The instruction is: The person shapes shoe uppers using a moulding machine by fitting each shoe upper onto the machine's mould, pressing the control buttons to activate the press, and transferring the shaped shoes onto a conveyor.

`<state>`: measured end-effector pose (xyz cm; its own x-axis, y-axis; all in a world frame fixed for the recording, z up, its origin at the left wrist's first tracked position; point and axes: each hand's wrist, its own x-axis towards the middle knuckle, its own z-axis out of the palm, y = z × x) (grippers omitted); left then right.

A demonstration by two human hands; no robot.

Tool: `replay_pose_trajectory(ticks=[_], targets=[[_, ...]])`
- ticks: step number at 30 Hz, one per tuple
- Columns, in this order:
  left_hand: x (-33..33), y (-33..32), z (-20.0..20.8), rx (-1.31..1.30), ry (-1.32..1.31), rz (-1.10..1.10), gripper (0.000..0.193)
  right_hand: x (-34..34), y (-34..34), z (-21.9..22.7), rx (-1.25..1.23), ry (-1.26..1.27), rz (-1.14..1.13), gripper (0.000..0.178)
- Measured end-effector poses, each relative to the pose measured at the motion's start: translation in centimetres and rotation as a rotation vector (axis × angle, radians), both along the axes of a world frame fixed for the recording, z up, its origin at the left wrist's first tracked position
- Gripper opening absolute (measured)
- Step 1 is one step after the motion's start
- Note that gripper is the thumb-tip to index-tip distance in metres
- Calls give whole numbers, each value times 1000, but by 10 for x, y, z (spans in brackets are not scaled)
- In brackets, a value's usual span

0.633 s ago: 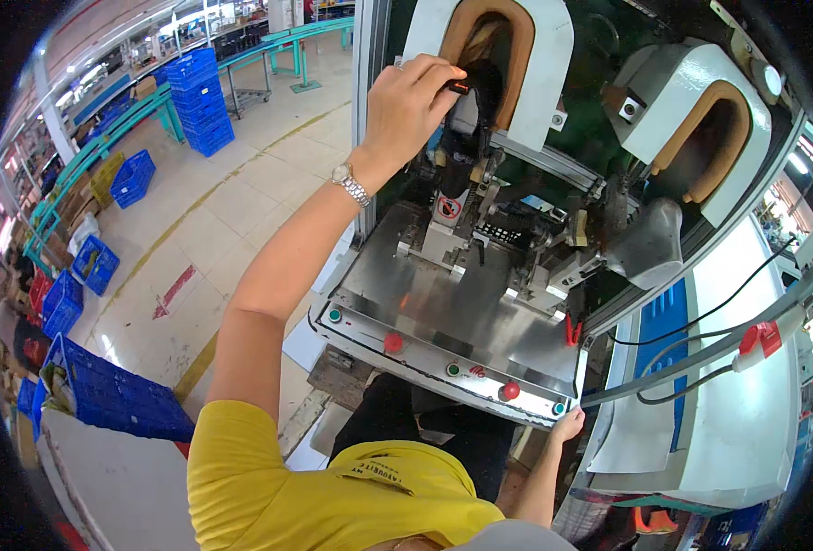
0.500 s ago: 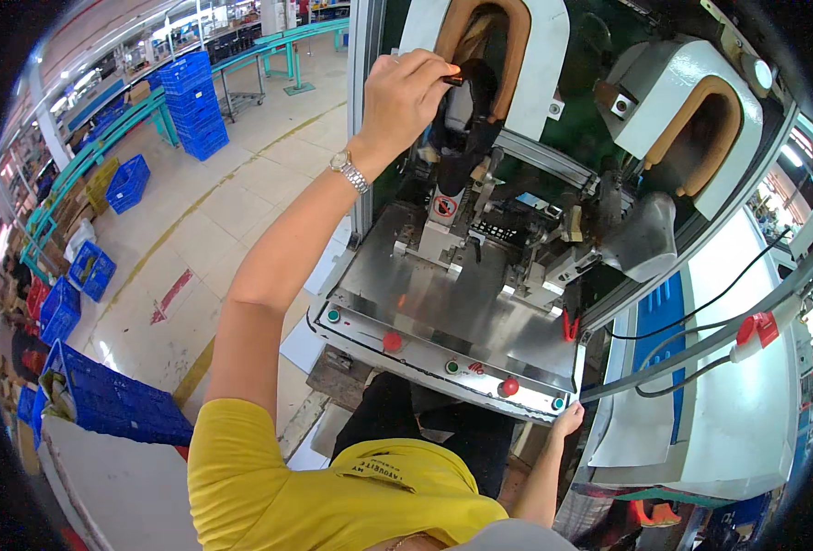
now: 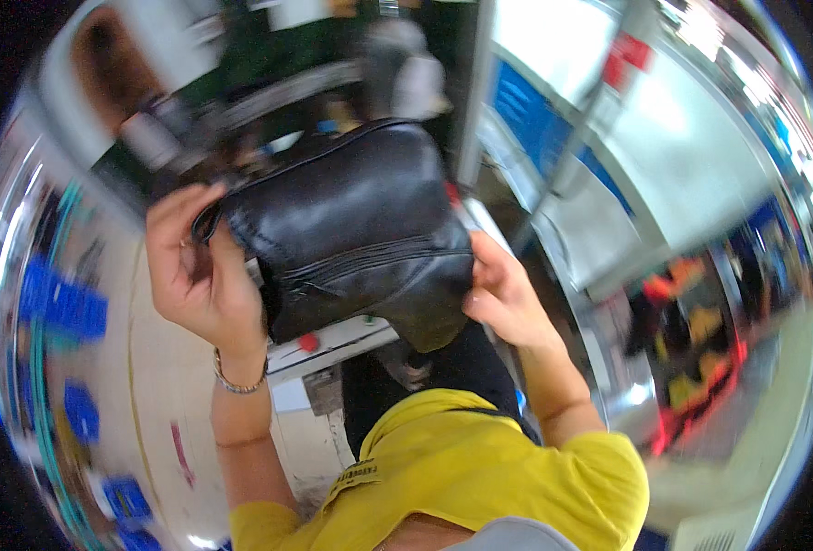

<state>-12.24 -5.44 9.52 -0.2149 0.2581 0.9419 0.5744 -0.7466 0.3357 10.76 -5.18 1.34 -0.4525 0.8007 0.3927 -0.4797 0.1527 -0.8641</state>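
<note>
A black leather boot upper (image 3: 351, 207), with several stitched bands across it, is held up in front of the machine. Closed on its left edge is my left hand (image 3: 200, 266), thumb and fingers pinching the leather. My right hand (image 3: 508, 294) grips the lower right edge, with the thumb on the near side. The upper lies tilted between both hands and hides much of the machine's metal bed.
Behind the upper stands the blurred machine, with a brown curved pad (image 3: 108, 64) at far left and a red button (image 3: 308, 342) on its front edge. A white table (image 3: 650, 138) is on the right. Blue crates (image 3: 62, 298) sit on the floor at left.
My left hand has come down from the machine's left form, and my right hand has left the front panel's right corner. Both now hold the boot upper. The view has swung right.
</note>
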Motion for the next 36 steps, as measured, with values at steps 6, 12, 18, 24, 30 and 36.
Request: replay_pose_trajectory(ticks=[6,12,18,24,30,36], targets=[[67,41,-127,-845,-58,-573,39,127,-49,-39,-399,-259,-619,32],[36,17,-237,-1316,24,-842,33,323,-208,-117,-235,-904,-1912,19],[34,8,-250,-1386,-34,-720,32,436,-213,-152,-405,-793,-2869,29],[88,24,-206,-1394,161,-750,33,617,-106,-223,-680,-359,-2143,55],[100,11,-188,-1345,222,-632,38,591,-54,-272,-941,-963,-1927,74],[103,19,-195,-1431,358,-708,36,559,-115,-360,-1162,-1021,-1891,51]])
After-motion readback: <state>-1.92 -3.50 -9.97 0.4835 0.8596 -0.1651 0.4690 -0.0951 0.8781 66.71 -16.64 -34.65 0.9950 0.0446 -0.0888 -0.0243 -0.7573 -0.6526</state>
